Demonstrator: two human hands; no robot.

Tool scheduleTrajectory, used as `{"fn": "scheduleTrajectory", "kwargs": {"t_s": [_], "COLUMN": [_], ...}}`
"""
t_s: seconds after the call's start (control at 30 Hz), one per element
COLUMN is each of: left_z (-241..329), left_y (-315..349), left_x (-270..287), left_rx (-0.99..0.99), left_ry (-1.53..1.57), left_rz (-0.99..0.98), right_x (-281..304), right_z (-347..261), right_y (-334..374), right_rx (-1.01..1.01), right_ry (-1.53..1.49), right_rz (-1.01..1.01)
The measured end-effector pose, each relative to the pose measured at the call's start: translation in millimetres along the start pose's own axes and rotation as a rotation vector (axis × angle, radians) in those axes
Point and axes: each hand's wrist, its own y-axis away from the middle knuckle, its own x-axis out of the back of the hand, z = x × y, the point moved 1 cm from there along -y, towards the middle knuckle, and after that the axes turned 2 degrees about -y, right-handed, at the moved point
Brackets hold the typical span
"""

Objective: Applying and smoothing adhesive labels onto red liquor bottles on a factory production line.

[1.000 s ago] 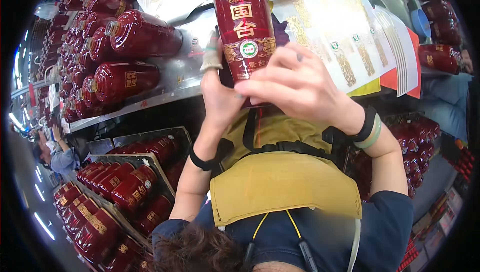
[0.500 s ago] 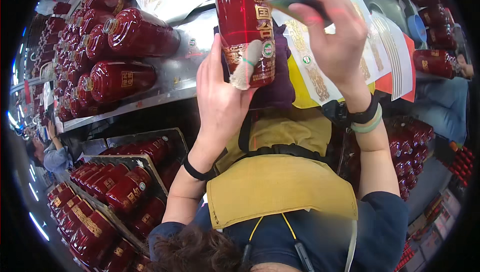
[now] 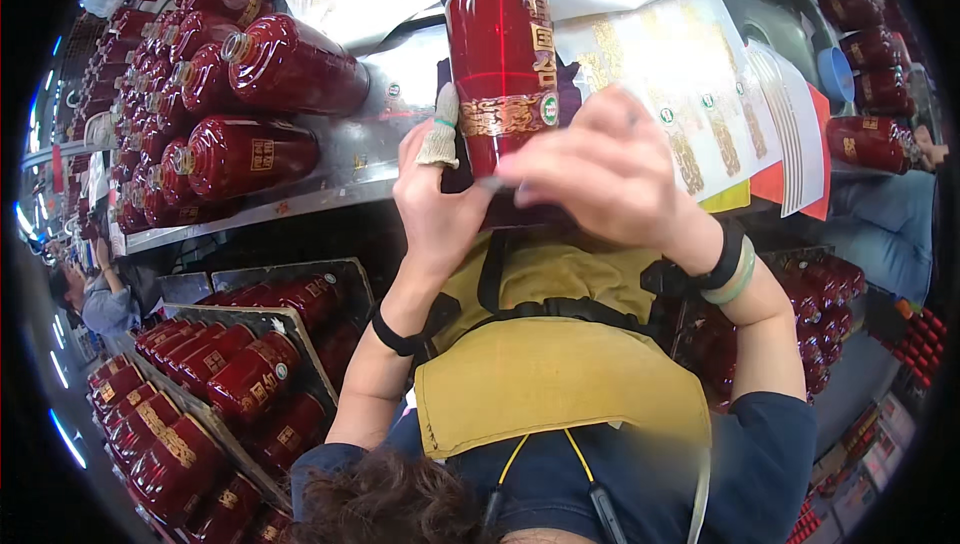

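Observation:
A glossy red bottle [image 3: 490, 54] with gold characters, a gold patterned band and a round green-and-white sticker lies on a dark cloth [image 3: 568, 89], its neck pointing away. My left hand [image 3: 435, 199] grips around its near left end, thumb by the base; one finger wears a knitted finger cover [image 3: 440, 144]. Over the lower right of the bottle is my right hand [image 3: 620, 179], bent and smeared by motion. Its fingertips come close to my left thumb, and I cannot make out whether they hold anything. Sheets of gold decals [image 3: 690, 94] lie to the right.
Many red bottles [image 3: 290, 64] crowd the metal table on the left. More bottles [image 3: 250, 374] fill trays below it. Beyond the striped white sheets [image 3: 790, 124] are a blue cup [image 3: 834, 74] and another bottle [image 3: 868, 139]. A person's hand [image 3: 932, 149] shows at the far right.
My right hand has come down and left to the bottle's base; the dark tool it held no longer shows. The covered finger has moved off the bottle's front to its left side.

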Motion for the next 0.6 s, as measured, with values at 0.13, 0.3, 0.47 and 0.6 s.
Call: {"fn": "scheduleTrajectory", "kwargs": {"t_s": [0.13, 0.3, 0.47, 0.6], "left_z": [9.1, 18.3, 19.9, 19.1], "left_y": [-3.2, -1.9, -2.1, -2.6], "left_x": [3.4, 9.7, 5.0, 1.4], "left_rx": [-0.122, -0.199, -0.094, 0.102], "left_ry": [-0.097, -0.165, -0.002, 0.017], "left_rz": [0.055, 0.043, 0.008, -0.035], "right_x": [-1.5, 2.0, 2.2, 2.4], "right_z": [17.9, 15.6, 28.3, 5.5], "right_y": [5.7, -7.8, 3.5, -2.3], "right_rx": [0.033, -0.195, 0.068, 0.025], "right_ry": [0.158, 0.077, 0.253, 0.166], "right_rz": [0.074, 0.021, 0.081, -0.005]}}
